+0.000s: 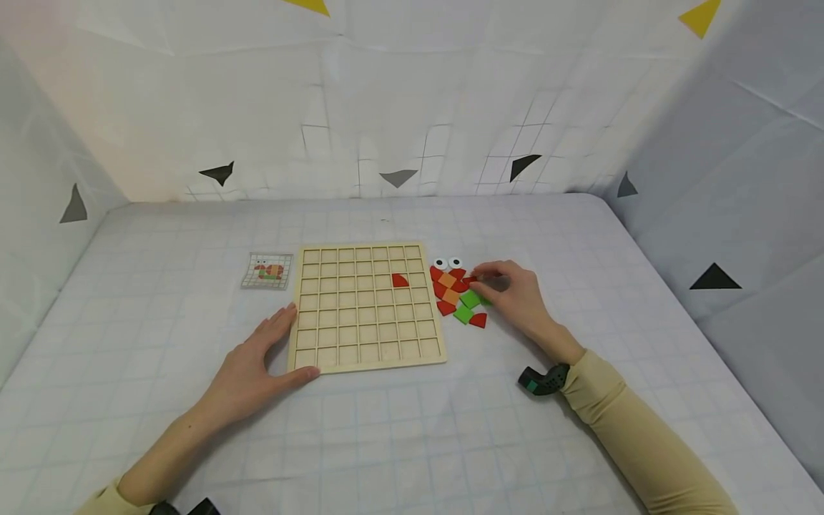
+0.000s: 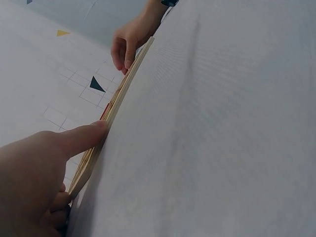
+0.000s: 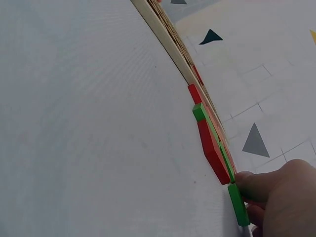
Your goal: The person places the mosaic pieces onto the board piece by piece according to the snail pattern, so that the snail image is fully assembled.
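Note:
A square wooden grid board (image 1: 367, 295) lies on the table with one red quarter-round tile (image 1: 400, 280) in a cell at its upper right. My left hand (image 1: 247, 372) rests at the board's near left corner, the straight thumb against the front edge and the fingers along the left side. Just right of the board, my right hand (image 1: 520, 300) pinches a small red tile (image 1: 471, 279) between thumb and forefinger, over a cluster of loose tiles. That cluster holds red pieces, orange squares (image 1: 448, 281), green squares (image 1: 463, 314) and two round eye tiles (image 1: 440, 263).
A small picture card (image 1: 267, 271) with a red, orange and green animal on a grid lies left of the board. White cloth covers the table (image 1: 412, 443). White sheets (image 1: 412, 93) with black, grey and yellow patches stand behind and at the sides.

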`<action>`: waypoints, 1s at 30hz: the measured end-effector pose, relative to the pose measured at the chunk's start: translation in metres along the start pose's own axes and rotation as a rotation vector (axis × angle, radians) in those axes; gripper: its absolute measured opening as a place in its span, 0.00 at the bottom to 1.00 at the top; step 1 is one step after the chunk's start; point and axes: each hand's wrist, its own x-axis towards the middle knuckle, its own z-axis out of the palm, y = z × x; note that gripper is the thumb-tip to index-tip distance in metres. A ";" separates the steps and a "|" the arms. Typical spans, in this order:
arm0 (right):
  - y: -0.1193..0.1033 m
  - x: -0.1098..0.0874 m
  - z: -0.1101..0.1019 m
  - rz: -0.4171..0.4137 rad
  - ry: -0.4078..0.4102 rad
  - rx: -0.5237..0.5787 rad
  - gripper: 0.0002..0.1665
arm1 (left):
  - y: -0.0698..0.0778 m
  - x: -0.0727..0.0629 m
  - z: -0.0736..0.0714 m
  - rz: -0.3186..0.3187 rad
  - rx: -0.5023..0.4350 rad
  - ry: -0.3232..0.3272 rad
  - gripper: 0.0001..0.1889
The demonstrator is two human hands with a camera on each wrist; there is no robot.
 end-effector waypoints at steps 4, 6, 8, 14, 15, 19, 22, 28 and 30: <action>-0.001 0.000 -0.001 -0.014 -0.010 0.007 0.15 | 0.000 0.000 0.000 0.000 -0.001 0.000 0.56; -0.001 0.000 -0.001 -0.010 -0.016 0.010 0.15 | 0.000 0.000 0.000 0.001 -0.003 -0.001 0.56; -0.002 0.000 -0.001 -0.001 -0.019 0.013 0.15 | 0.000 0.000 0.000 0.003 -0.005 -0.001 0.56; -0.004 0.000 -0.001 0.016 -0.019 0.021 0.17 | -0.001 0.000 0.000 0.003 -0.004 -0.001 0.56; -0.004 0.000 -0.001 0.012 -0.019 0.021 0.17 | -0.001 0.000 0.000 0.002 -0.004 -0.001 0.56; -0.003 0.000 0.000 -0.004 -0.015 0.015 0.16 | -0.001 0.000 0.000 -0.001 -0.005 -0.001 0.56; -0.002 0.000 0.000 -0.012 -0.013 0.005 0.16 | 0.000 0.000 0.000 -0.002 -0.009 0.001 0.56; -0.002 0.001 -0.001 -0.015 -0.008 -0.009 0.16 | -0.001 0.000 -0.001 -0.005 -0.012 0.003 0.56; -0.001 0.000 0.000 -0.011 -0.007 -0.012 0.16 | -0.001 0.000 -0.001 -0.006 -0.012 0.002 0.56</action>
